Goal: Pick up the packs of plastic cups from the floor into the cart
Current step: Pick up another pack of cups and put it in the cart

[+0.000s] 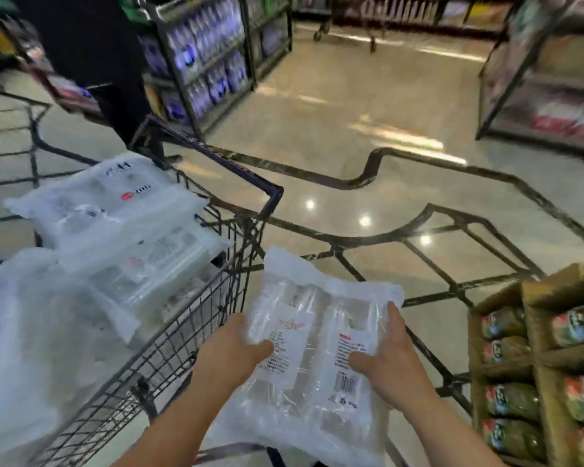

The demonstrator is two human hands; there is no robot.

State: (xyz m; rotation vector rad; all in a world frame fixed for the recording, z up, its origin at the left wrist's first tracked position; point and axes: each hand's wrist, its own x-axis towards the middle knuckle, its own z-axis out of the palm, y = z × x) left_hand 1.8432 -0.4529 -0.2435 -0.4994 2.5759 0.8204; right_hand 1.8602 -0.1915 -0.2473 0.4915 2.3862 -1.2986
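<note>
Both my hands hold one clear pack of plastic cups (312,342) in the air, just right of the cart. My left hand (231,348) grips its left edge, thumb on top. On the right edge my right hand (390,358) grips the same way. The black wire cart (196,318) stands at the left, and its right wall is beside the pack. Several more packs of cups (115,214) are piled inside it, reaching above the rim. A large white plastic bag (21,348) fills the cart's near left part.
Cardboard boxes of green packets (533,375) stand at the lower right. Store shelves (206,59) rise behind the cart, and another shelf unit (547,85) at the far right. A person in dark clothes (95,55) stands beyond the cart. Glossy tiled floor (351,106) lies ahead.
</note>
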